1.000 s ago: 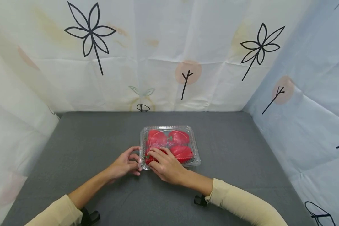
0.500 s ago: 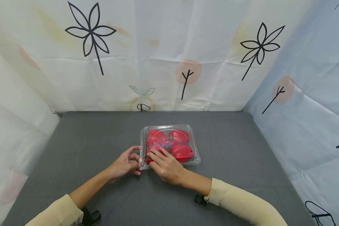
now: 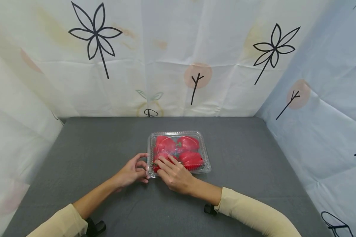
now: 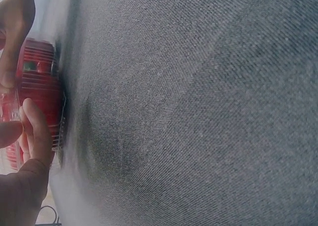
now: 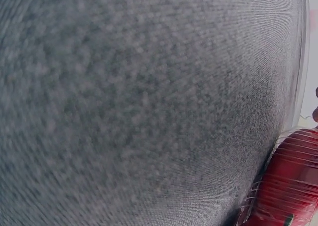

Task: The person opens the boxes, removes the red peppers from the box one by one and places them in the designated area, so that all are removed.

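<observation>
A clear plastic clamshell box (image 3: 206, 161) sits on the grey table, its lid over several red bell peppers (image 3: 190, 159). At the box's left edge is my left hand (image 3: 132, 171); in the left wrist view its thumb (image 4: 10, 132) and a finger (image 4: 37, 129) pinch the rim near the front corner. My right hand (image 3: 176, 176) rests on the front left part of the lid, fingers extended over it and hiding part of the peppers below. The right wrist view shows only the box's ribbed side wall (image 5: 293, 171) with red pepper behind it.
The grey cloth-covered table (image 3: 240, 158) extends around the box on all sides. White printed fabric (image 3: 166, 42) hangs behind it, with more along the left and right. Dark straps (image 3: 95, 227) show at both wrists, by the pale yellow sleeves.
The right hand's fingers have shifted slightly on the lid since one second ago. The box and the left hand stay in place.
</observation>
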The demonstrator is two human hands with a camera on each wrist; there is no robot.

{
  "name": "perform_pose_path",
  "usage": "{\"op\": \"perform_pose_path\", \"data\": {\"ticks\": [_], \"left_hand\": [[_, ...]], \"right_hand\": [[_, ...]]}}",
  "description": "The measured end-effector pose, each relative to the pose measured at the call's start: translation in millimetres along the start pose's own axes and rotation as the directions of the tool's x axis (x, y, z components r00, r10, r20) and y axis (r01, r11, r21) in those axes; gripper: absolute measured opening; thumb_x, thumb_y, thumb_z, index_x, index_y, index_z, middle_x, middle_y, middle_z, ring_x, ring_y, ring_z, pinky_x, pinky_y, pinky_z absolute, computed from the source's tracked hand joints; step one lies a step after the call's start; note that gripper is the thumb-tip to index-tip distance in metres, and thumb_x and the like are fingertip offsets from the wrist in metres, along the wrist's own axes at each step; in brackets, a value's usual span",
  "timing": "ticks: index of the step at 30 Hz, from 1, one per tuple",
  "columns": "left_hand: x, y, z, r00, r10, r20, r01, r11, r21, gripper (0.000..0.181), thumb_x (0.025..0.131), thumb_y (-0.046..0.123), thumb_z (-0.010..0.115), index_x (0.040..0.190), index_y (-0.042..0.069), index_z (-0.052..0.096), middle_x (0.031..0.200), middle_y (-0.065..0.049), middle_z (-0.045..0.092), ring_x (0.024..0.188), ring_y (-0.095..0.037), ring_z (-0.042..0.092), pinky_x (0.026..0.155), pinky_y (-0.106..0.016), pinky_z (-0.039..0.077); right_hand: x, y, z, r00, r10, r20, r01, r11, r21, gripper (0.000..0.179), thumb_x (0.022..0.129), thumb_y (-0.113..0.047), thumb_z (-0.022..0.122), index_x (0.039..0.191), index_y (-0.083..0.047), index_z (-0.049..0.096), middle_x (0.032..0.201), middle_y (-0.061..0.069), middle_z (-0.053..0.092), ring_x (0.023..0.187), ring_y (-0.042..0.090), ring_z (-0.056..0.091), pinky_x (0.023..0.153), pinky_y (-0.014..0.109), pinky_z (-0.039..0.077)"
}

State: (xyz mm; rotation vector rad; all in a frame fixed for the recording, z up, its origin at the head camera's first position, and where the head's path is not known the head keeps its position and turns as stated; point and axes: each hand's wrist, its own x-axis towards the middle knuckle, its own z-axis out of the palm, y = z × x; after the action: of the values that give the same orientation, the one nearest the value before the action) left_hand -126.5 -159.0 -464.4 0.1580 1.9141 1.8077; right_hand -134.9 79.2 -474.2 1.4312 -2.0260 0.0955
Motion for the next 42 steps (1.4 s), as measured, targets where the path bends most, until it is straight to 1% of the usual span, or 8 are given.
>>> {"op": "perform_pose_path", "data": {"ticks": [8,16,26,34,42], "left_hand": [[-0.7,-2.8,0.9,0.997,0.063,0.033,-0.062,0.998,-0.021,0.069,0.089,-0.011,0.054,0.148,-0.002,0.021,0.095,-0.011,0.053,0.076,-0.021,0.064,0.072,-0.041,0.062],[0.0,-3.6,2.0,0.996,0.081,0.036,-0.081,0.997,-0.020,0.066,0.090,-0.013,0.052,0.147,-0.003,0.021,0.095,-0.010,0.052,0.077,-0.019,0.062,0.072,-0.038,0.062],[1.4,-6.2,2.2,0.994,0.105,0.031,-0.105,0.994,-0.002,0.065,0.091,-0.013,0.053,0.147,-0.004,0.021,0.098,-0.011,0.051,0.078,-0.017,0.062,0.073,-0.037,0.062],[2.3,-9.6,3.0,0.989,0.149,0.023,-0.149,0.988,0.037,0.067,0.091,-0.012,0.055,0.148,-0.006,0.020,0.101,-0.015,0.050,0.080,-0.016,0.063,0.074,-0.035,0.062],[3.6,-13.0,3.7,0.982,0.184,0.029,-0.185,0.983,0.010,0.068,0.090,-0.012,0.054,0.148,-0.007,0.019,0.106,-0.017,0.051,0.081,-0.015,0.063,0.076,-0.034,0.061]], "right_hand": [[-0.7,-1,-1,1.000,0.004,0.011,-0.004,1.000,0.005,0.028,0.079,-0.021,0.081,0.100,-0.009,0.067,0.122,0.013,0.067,0.118,0.027,0.063,0.103,0.048,0.049],[-1.9,-1,0,1.000,0.009,-0.001,-0.009,1.000,0.019,0.016,0.086,-0.017,0.072,0.097,-0.008,0.066,0.123,0.014,0.067,0.118,0.028,0.062,0.103,0.049,0.049],[-2.0,-2,0,1.000,0.019,0.001,-0.019,1.000,0.007,0.023,0.082,-0.019,0.078,0.098,-0.008,0.066,0.123,0.014,0.067,0.119,0.028,0.062,0.103,0.049,0.049],[-1.8,-2,1,1.000,0.027,0.000,-0.027,1.000,0.004,0.027,0.079,-0.021,0.081,0.097,-0.009,0.066,0.122,0.014,0.067,0.119,0.028,0.062,0.104,0.048,0.049],[-0.7,0,-1,0.999,0.048,0.008,-0.048,0.999,0.020,0.032,0.075,-0.023,0.086,0.098,-0.009,0.067,0.122,0.012,0.068,0.117,0.026,0.063,0.103,0.049,0.049]]}}
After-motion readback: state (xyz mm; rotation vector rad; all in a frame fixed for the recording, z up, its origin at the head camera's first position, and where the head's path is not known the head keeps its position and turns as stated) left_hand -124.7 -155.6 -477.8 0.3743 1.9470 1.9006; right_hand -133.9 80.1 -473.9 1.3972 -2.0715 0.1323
